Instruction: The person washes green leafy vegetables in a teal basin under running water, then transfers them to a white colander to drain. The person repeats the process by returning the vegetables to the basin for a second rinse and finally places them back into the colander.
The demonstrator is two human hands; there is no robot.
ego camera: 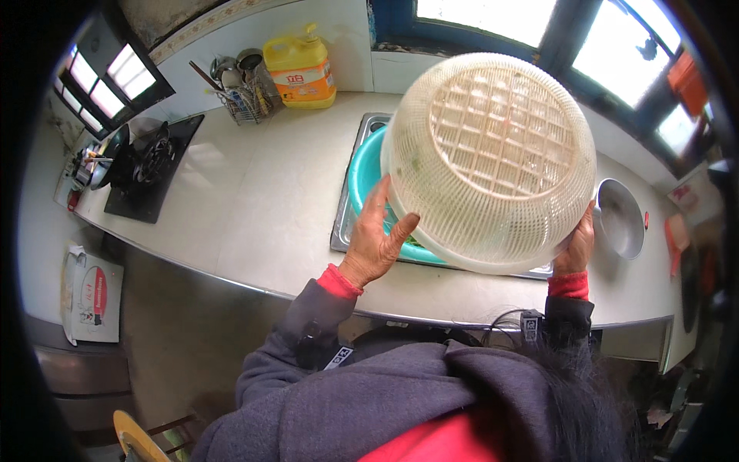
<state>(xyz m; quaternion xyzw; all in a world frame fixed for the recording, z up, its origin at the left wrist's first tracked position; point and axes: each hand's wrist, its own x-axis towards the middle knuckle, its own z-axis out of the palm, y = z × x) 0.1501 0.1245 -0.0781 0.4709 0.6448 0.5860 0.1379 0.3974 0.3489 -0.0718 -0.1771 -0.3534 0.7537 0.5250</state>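
Note:
A large white plastic colander (491, 167) is held upside down over the sink, its gridded base turned up towards me. My left hand (378, 237) grips its rim at the lower left, fingers spread along the side. At the lower right, my right hand (576, 245) holds the rim, its fingers partly hidden by the colander. Beneath is a turquoise plastic basin (364, 167), sitting in the stainless steel sink (342, 231) and mostly covered. Some green leaves (411, 242) show inside the basin near my left thumb. Small green bits cling to the colander's wall.
A metal bowl or pan (620, 219) lies right of the sink. A yellow detergent jug (299, 72) and a wire utensil basket (247, 107) stand against the back wall. At the far left is a black gas stove (153, 173). The counter's front edge (254, 287) runs before me.

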